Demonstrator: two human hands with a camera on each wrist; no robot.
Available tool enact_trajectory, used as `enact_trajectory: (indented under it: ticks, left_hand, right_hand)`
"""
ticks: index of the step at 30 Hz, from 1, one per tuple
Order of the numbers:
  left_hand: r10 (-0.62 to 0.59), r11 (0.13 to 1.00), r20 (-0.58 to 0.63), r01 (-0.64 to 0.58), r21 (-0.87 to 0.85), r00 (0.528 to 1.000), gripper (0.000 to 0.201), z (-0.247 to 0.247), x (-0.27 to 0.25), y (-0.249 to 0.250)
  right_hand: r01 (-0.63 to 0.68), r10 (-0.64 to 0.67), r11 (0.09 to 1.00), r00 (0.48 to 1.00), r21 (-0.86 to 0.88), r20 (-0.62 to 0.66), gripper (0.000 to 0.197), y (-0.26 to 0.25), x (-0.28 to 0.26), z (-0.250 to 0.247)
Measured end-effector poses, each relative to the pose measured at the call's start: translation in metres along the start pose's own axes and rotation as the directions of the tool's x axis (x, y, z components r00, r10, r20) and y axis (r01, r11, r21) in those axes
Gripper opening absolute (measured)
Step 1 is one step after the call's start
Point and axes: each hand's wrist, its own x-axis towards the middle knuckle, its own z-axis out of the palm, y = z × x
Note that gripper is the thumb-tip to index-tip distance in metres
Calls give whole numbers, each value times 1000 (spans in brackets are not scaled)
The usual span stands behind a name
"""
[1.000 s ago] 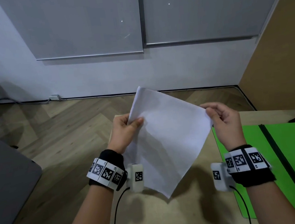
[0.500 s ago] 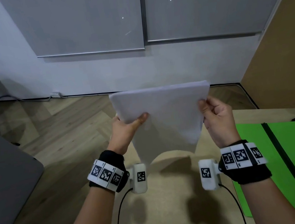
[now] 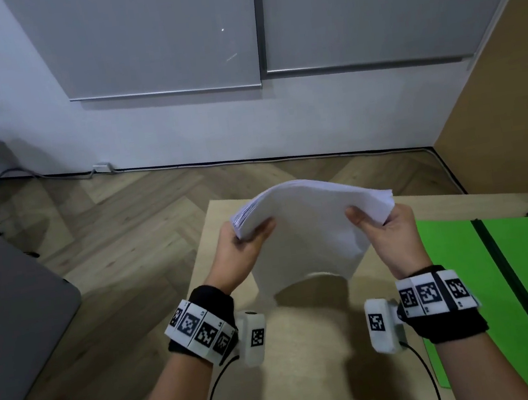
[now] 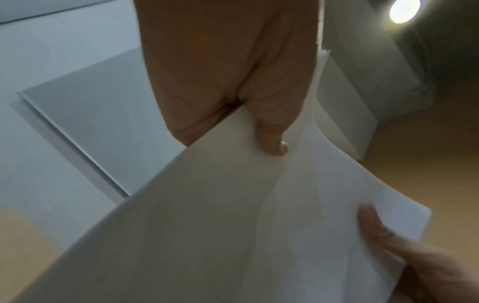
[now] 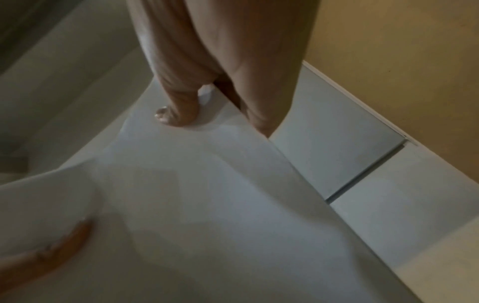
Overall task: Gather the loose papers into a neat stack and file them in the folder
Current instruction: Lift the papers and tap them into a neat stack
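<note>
A stack of white papers (image 3: 312,227) hangs in the air above the wooden table (image 3: 309,360), bowed so its near edge droops. My left hand (image 3: 245,245) pinches the stack's left side, thumb on top. My right hand (image 3: 383,231) pinches the right side the same way. The left wrist view shows the left thumb (image 4: 272,135) pressed on the top sheet of the papers (image 4: 233,225). Its counterpart, the right thumb (image 5: 178,108), lies on the papers (image 5: 207,205) in the right wrist view. A green folder (image 3: 514,295) lies open on the table to the right.
The table's far left corner (image 3: 213,206) lies under the papers, with wood floor (image 3: 112,251) beyond. A grey surface (image 3: 10,314) stands at the left. A white wall with grey panels is ahead, a brown panel (image 3: 510,103) at the right.
The stack has turned from a diamond tilt to level and has come down lower and nearer the table. Both hands shifted to its side edges, and the sheets now bow downward.
</note>
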Motion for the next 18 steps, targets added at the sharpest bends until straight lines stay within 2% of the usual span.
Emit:
enact_trajectory:
  ticks: [4, 6, 10, 14, 18]
  left_hand:
    - [-78, 996, 78, 74, 48, 994, 17, -2, -6, -3]
    - [-84, 996, 104, 80, 50, 991, 17, -1, -4, 1]
    - [-59, 997, 147, 65, -36, 987, 33, -4, 2, 10]
    - [-114, 993, 179, 116, -3, 977, 19, -2, -1, 8]
    - [-86, 996, 100, 87, -5, 991, 15, 5, 1, 12]
  right_hand:
    - [5, 4, 999, 974, -40, 227, 26, 1, -6, -9]
    - [14, -7, 999, 972, -31, 237, 25, -2, -4, -9]
    - [38, -32, 999, 972, -18, 234, 30, -9, -1, -6]
    - [63, -59, 998, 977, -13, 206, 30, -8, 0, -4]
    - [150, -145, 988, 978, -22, 150, 30, -18, 1, 1]
